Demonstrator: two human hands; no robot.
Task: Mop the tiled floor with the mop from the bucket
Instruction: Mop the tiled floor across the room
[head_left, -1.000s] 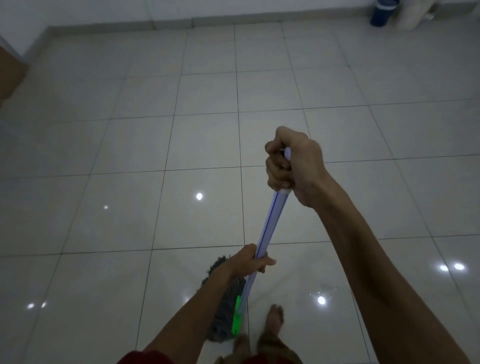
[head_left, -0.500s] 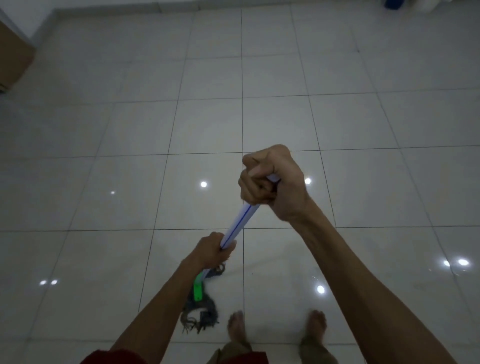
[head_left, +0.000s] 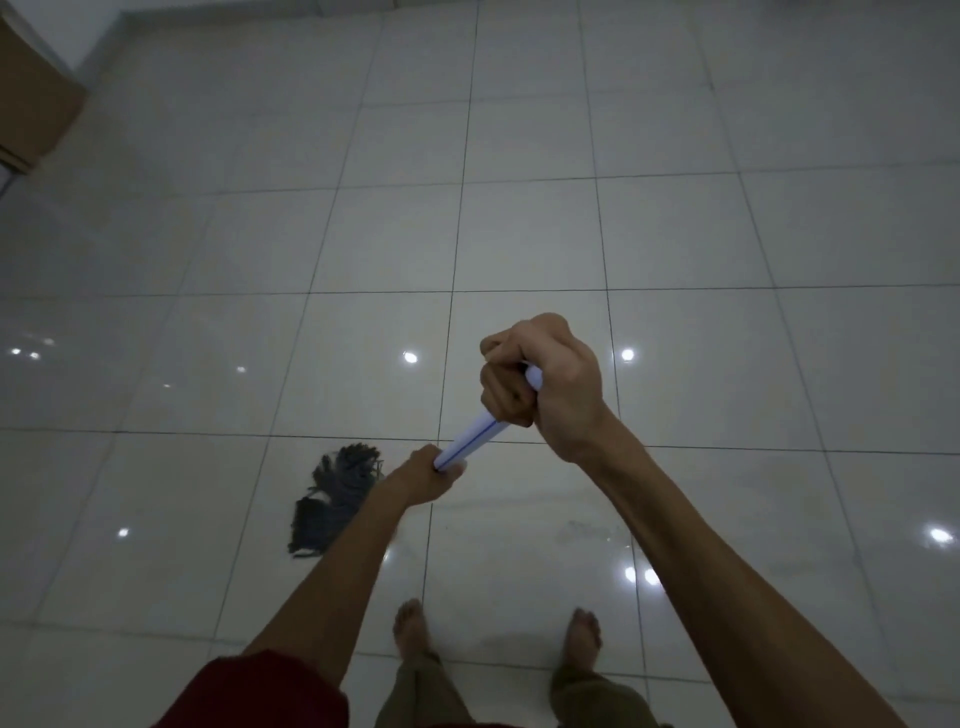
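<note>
Grey string mop head on the tiled floor left of my bare feet, white mop handle clenched in my right hand at top, left hand fisted lower, left forearm hiding the lower shaft, brown box far left.

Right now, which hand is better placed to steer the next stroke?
Left. The left hand grips the handle low, nearest the mop head on the floor; the right hand caps the top end, acting as pivot.
</note>
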